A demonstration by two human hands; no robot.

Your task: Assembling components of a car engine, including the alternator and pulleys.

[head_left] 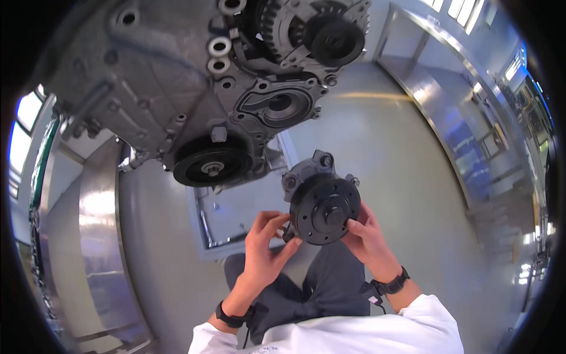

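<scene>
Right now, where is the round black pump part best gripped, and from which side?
Probably by the rim of the pump's black pulley disc, from its two opposite sides, as the left hand and right hand do. The disc faces the camera, its round edge is exposed, and the grey lugged housing behind looks irregular.

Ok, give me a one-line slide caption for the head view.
Both hands, left hand and right hand, hold a black-flanged pump below the mounted engine.

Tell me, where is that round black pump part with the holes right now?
The water pump sits mid-frame in the head view, held between the left hand and right hand, just below and right of the engine's black crank pulley.
</scene>
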